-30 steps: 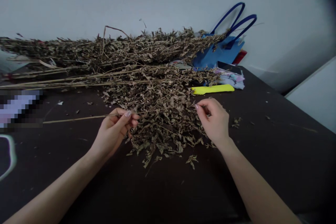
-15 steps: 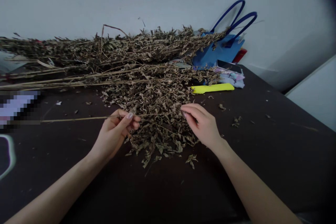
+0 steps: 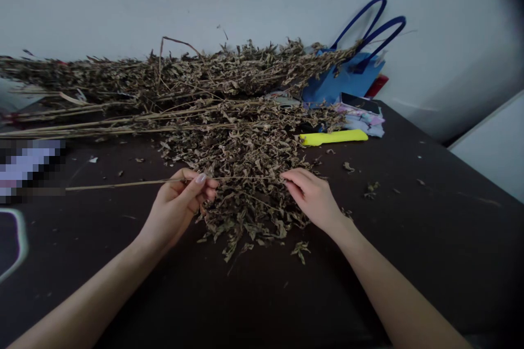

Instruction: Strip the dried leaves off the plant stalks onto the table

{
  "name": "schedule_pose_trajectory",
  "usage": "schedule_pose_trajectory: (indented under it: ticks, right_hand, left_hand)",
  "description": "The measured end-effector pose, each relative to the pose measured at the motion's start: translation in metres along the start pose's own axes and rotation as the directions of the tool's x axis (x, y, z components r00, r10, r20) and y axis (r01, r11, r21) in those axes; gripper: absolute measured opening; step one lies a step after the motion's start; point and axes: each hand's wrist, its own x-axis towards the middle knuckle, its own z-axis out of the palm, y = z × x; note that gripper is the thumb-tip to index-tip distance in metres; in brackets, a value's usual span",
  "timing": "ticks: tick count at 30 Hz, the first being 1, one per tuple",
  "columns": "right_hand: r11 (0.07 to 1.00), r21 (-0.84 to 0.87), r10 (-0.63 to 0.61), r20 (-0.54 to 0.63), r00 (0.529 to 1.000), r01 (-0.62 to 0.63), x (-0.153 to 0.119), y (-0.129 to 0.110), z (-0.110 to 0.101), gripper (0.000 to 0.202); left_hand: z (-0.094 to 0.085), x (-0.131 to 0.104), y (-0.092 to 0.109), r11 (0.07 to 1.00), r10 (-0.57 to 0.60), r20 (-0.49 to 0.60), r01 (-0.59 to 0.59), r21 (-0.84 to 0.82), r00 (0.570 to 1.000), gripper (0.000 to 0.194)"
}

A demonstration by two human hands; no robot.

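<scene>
A thin dried plant stem (image 3: 123, 185) runs level across the front of the table, just over a heap of dry, curled leaves (image 3: 254, 218). My left hand (image 3: 180, 199) is closed on the stem, pinching it between thumb and fingers. Farther along, at the stem's thin end, my right hand (image 3: 309, 196) has its fingertips pressed together on it. Whether a leaf is also in that pinch is hidden. Between the two hands the stem looks mostly bare.
Long dried plant bundles (image 3: 196, 73) lie along the wall. At the right back are a blue bag (image 3: 347, 79), a phone (image 3: 360, 102) on patterned cloth and a bright yellow object (image 3: 334, 137). A blurred-out item (image 3: 30, 166) lies left, above a pale curved cord (image 3: 22, 234).
Both hands keep their hold on the stem. My right hand has moved very slightly left along its thin end. The view has shifted a little.
</scene>
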Motion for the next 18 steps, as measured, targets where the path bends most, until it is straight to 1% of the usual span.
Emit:
schedule_pose_trajectory:
  ticks: [4, 13, 18]
  right_hand:
    - [1.0, -0.011, -0.004, -0.026, 1.0, 0.004, -0.0002, -0.0009, -0.0015, 0.02]
    - [0.999, -0.028, 0.018, -0.037, 0.999, -0.019, 0.0011, -0.0041, -0.0016, 0.019]
    - [0.999, 0.01, 0.045, -0.046, 0.998, -0.045, 0.0006, -0.0035, -0.0027, 0.021]
  left_hand:
    - [0.0018, 0.0011, -0.0001, 1.0, 0.0, 0.0, 0.0, 0.008, 1.0, 0.013]
    - [0.0027, -0.0004, -0.0008, 0.999, -0.01, 0.0, 0.01, 0.031, 1.0, 0.014]
    - [0.0047, -0.0002, -0.0033, 0.999, -0.014, 0.009, 0.013, 0.045, 1.0, 0.014]
